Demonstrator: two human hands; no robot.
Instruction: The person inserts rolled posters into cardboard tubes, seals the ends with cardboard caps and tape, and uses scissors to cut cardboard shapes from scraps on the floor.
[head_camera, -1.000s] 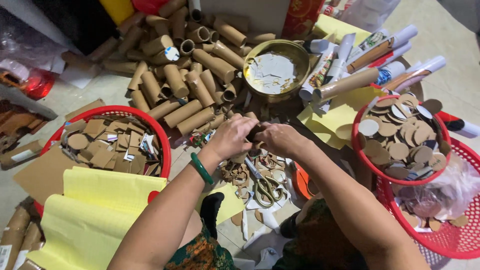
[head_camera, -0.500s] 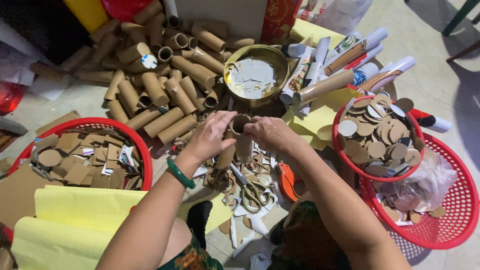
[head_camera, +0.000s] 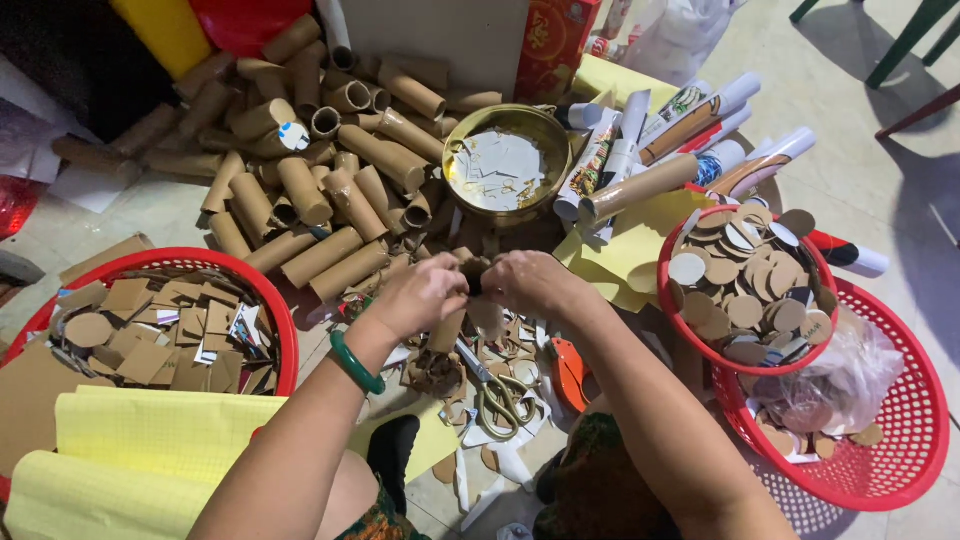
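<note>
Centrally, a brown tube (head_camera: 450, 325) is pinched at its top by the left hand (head_camera: 420, 295), its fingers pressed together on it, while the right hand (head_camera: 535, 283) is closed on the same tube end (head_camera: 476, 272) from the other side. A green bangle (head_camera: 355, 362) is worn on the left wrist. Just below the tube, scissors (head_camera: 497, 392) are laid among cardboard scraps on the floor. Behind the tube, a gold bowl (head_camera: 506, 170) of pale paper pieces is set, with a heap of tubes (head_camera: 310, 170) to its left. Right of the tube, a red basket (head_camera: 742, 290) of card discs is seen; left of it, another red basket (head_camera: 170, 320) holds square pieces beside yellow paper (head_camera: 150, 450).
</note>
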